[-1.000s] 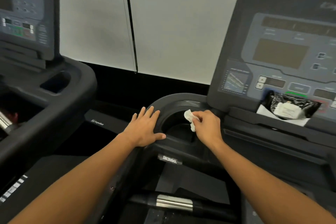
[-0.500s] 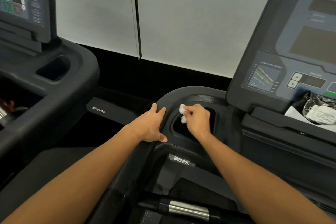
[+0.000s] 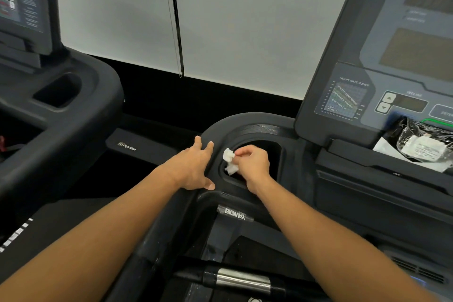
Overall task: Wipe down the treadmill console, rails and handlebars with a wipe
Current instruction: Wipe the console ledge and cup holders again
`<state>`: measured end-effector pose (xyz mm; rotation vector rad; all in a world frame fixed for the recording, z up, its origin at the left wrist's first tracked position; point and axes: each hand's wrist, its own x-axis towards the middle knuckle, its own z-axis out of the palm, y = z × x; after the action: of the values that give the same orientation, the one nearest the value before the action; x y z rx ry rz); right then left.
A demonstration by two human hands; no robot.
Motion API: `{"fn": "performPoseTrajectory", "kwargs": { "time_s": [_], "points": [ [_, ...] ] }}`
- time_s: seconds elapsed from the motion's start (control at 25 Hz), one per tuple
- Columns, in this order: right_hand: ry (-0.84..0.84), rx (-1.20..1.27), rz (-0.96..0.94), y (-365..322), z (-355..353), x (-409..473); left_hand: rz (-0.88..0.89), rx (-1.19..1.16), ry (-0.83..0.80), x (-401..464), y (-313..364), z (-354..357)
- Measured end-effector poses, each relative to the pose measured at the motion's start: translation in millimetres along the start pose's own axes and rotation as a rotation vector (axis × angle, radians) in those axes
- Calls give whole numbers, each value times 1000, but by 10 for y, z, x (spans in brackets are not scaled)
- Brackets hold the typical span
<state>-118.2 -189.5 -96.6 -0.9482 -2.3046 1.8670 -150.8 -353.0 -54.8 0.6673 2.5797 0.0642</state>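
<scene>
One small white wipe (image 3: 230, 161), crumpled into a wad, is pinched between the thumb and fingertips of the right hand (image 3: 252, 165) and held at the left rim of the cup-holder recess (image 3: 267, 154) in the treadmill console (image 3: 362, 95), while the left hand (image 3: 193, 170) is laid flat with fingers spread on the black moulding just beside that recess. The wipe is judged light, soft and limp, so it is best bunched and backed by several fingertips to stay pressed against the hard plastic. A packet in clear wrap (image 3: 424, 146) is seen resting on the console ledge.
</scene>
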Motion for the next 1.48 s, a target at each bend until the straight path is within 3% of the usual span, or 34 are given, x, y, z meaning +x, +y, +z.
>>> {"fn": "performPoseTrajectory", "kwargs": {
  "time_s": [0.08,0.2,0.32,0.56,0.8,0.92,1.08,1.2,1.32,1.48],
  "points": [
    [-22,102,164,27,16,108,-4,2,-7,-5,8,-10],
    [-288,-266,88,-15,-70,71,-10,4,0,-4,35,-2],
    [-538,-306,146,-141,-194,96,-10,-2,0,16,28,5],
    [-717,-616,124,-216,-173,171,-16,-6,-3,38,19,12],
    [-634,-760,-54,-56,-99,288,-11,-12,-1,53,6,33],
    [-495,-719,-129,97,-35,349,-18,-13,-5,45,-10,33],
    [27,-360,156,272,54,518,-22,-28,-7,-8,12,4],
    [106,-160,200,234,-63,525,-29,-32,-11,-34,34,-21],
    [-41,-321,-52,182,-283,330,-36,-41,-16,-19,40,-11],
    [-521,-1042,-654,72,-357,215,-27,-13,-7,23,36,27]
  ]
}}
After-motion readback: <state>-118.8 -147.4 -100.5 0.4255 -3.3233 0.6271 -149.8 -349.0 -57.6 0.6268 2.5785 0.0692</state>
